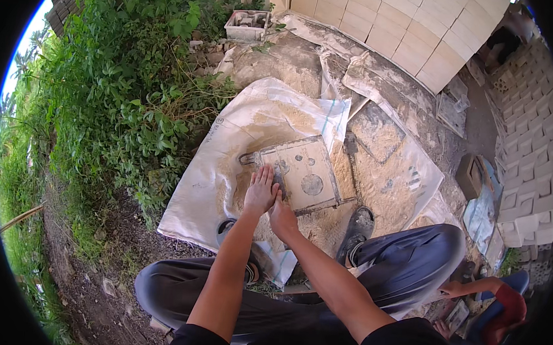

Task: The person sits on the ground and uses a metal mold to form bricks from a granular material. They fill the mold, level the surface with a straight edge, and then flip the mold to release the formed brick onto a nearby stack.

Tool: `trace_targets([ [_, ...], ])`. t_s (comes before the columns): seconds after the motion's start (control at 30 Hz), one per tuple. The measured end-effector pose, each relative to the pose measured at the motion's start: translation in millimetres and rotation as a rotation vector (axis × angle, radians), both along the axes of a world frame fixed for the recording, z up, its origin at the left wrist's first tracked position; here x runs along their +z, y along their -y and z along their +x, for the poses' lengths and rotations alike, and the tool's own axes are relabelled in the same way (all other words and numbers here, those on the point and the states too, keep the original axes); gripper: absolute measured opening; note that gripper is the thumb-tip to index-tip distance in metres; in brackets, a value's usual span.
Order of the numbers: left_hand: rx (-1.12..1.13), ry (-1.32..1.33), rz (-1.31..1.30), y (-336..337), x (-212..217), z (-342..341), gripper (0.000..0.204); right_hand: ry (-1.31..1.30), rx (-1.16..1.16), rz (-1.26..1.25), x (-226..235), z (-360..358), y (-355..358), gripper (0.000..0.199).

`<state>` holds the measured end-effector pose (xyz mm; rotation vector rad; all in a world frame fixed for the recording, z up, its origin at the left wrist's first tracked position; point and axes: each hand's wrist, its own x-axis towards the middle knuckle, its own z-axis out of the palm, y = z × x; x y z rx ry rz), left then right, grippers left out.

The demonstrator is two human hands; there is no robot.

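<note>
The framed slab (pixel 301 170) lies near the middle of my view, a small square among much bigger things. Leafy greenery (pixel 132 92) fills the left side, and a stack of pale blocks (pixel 530 159) runs down the right. Between them I see a white sheet (pixel 192 199) spread on the ground and strewn with sandy powder (pixel 381 183); the slab sits on it, just beyond the dark trousers (pixel 408 258) of the seated wearer.

Coming down in size, I reach the hands. The left hand (pixel 261 189) lies over the slab's left edge; the right hand (pixel 281 214) is tucked against it, lower, by the near left corner. The relation I judge to matter most: nearly all the slab's face extends rightward and away from this grip, with neither hand clearly nearer its middle. Being almost square, it gives me no long axis. Smaller yet are a large dark disc (pixel 312 184) on its face and a loop (pixel 246 159) at its far left corner.

The left grip is flat, fingers straight, clasping nothing I can see. The right I cannot tell: its fingers are partly hidden by the left. Both palms are out of sight, so any pressure is unreadable. A red sleeve (pixel 510 306) is cut off at lower right.
</note>
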<state>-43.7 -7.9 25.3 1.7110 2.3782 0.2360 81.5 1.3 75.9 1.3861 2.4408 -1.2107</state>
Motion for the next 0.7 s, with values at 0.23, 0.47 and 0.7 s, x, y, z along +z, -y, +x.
trace_targets([
  [0.23, 0.035, -0.033, -0.01, 41, -11, 54, 0.061, 0.045, 0.044, -0.046, 7, 56, 38, 0.063],
  [0.47, 0.021, 0.022, -0.076, 76, 1, 105, 0.064, 0.081, 0.053, -0.042, 12, 106, 69, 0.062],
  [0.7, -0.031, 0.095, -0.091, 81, 18, 126, 0.064, 0.034, 0.002, -0.014, 34, 132, 72, 0.055],
])
